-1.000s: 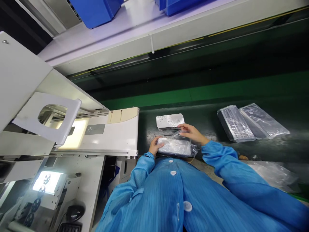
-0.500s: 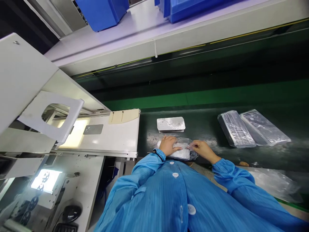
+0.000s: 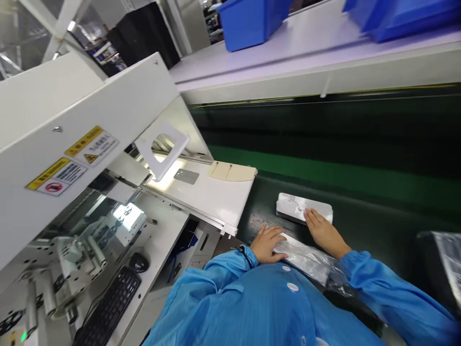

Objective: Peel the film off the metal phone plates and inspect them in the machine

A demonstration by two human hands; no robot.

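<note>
Okay, from my end: the clear-wrapped pack (image 3: 309, 259) sits on the near side of the dark green counter (image 3: 374, 230), close to the blue coat. Left grip (image 3: 267, 245) lies over its left end, thumb spread away from fingers; I can't tell if it's pinching. Flat silvery stack (image 3: 293, 204) lies just beyond the pack. Right grip (image 3: 324, 235) has straight fingertips touching its top, right part; thumb hidden, so I can't confirm any hold. Right sleeve (image 3: 378, 278) passes beside the pack's right end and blocks part of my view. Another wrapped pack (image 3: 452, 259) at far right, cut off by frame. White machine bed (image 3: 219, 202) bounds the left, with a grey plate (image 3: 186, 176) and cream piece (image 3: 232, 171) on it.
</note>
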